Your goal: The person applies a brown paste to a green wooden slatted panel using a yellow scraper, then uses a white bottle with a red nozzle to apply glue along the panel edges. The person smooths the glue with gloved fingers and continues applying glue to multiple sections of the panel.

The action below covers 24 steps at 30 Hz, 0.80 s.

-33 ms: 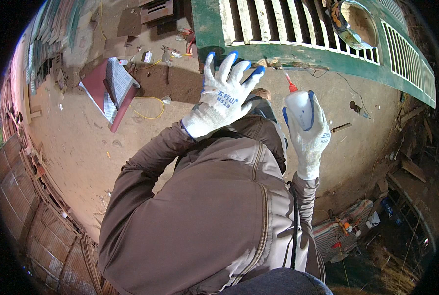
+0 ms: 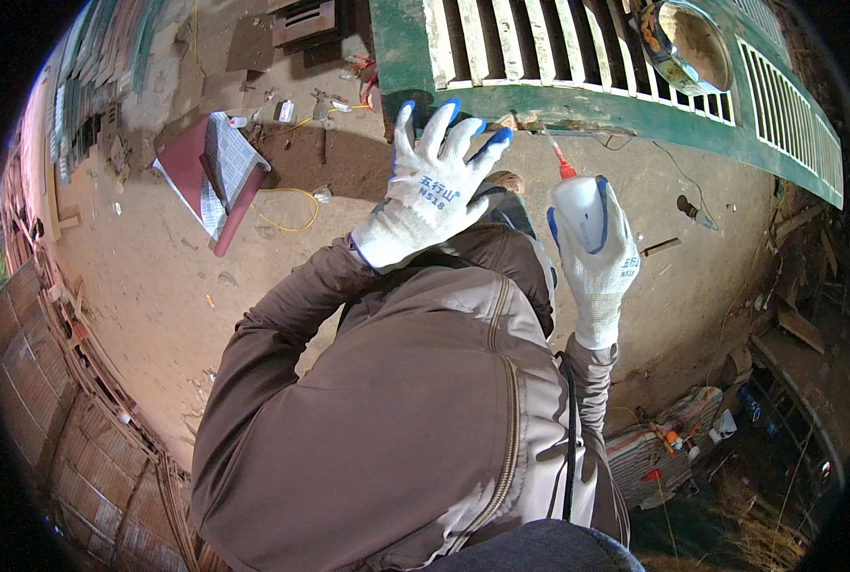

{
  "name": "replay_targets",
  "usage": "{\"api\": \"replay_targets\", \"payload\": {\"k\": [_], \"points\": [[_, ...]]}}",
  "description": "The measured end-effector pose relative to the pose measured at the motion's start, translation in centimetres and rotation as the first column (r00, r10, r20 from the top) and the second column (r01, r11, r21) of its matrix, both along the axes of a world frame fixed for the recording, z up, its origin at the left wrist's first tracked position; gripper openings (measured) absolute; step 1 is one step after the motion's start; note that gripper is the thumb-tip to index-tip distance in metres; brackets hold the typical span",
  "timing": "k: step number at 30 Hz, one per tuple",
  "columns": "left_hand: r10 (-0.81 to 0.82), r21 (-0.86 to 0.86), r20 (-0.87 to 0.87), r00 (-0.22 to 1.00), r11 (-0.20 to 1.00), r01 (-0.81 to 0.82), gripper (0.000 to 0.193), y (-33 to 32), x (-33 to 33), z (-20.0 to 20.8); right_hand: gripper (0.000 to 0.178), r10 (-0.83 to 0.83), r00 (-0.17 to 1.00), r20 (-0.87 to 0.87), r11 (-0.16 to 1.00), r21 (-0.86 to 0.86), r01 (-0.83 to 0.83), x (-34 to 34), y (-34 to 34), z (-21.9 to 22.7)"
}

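My left hand (image 2: 432, 181), in a white knit glove with blue fingertips, is spread beside the near left corner of a green-painted wooden frame (image 2: 577, 107) with white slats. Nothing is held in it; whether its fingertips touch the frame I cannot tell. Wrapped in my gloved right hand (image 2: 608, 257) is a white squeeze bottle (image 2: 577, 208) with a red nozzle. The bottle is tilted, and its thin tip points up at the frame's near edge, close to a broken, splintered spot (image 2: 530, 124). The palm side of the right hand is hidden.
A round tin (image 2: 689, 48) stands on the frame's slats. On the floor to the left lie a dark red sheet with newspaper (image 2: 213, 181) and a yellow cord (image 2: 277, 224). Stacked green boards (image 2: 101, 71) are at far left. A striped sack (image 2: 668, 443) lies at lower right.
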<state>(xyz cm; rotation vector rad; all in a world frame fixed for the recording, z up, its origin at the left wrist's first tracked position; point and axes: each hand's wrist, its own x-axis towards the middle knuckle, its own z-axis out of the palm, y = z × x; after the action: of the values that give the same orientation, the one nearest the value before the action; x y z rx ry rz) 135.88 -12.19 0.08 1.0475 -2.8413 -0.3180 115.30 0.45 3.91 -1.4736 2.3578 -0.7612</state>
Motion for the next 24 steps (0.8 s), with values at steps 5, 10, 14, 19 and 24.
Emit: {"api": "replay_targets", "payload": {"k": [5,10,14,19,24], "points": [[0.024,0.001,-0.022,0.999,1.000,-0.024,0.076,-0.8,-0.2,0.2,0.066,-0.001,1.000,0.027,1.000,-0.030,0.002,-0.2,-0.2,-0.8],[0.032,-0.040,-0.023,0.999,0.999,-0.033,0.071,-0.8,0.2,0.2,0.066,0.001,1.000,0.026,1.000,-0.023,0.000,-0.3,0.0,-1.2],[0.035,-0.058,-0.021,0.999,0.998,-0.036,0.067,-0.7,0.2,0.4,0.067,-0.008,0.999,0.054,0.999,-0.030,0.010,-0.3,0.1,-1.5],[-0.026,-0.028,-0.055,0.998,0.999,0.025,0.059,-0.2,1.1,0.4,0.067,-0.014,0.997,0.077,0.998,-0.052,0.018,-0.4,0.0,-1.6],[-0.116,0.026,-0.049,0.992,0.993,0.117,0.052,0.0,0.9,0.3,0.067,-0.041,0.990,0.132,0.999,-0.018,0.044,-0.3,-0.2,-1.3]]}}
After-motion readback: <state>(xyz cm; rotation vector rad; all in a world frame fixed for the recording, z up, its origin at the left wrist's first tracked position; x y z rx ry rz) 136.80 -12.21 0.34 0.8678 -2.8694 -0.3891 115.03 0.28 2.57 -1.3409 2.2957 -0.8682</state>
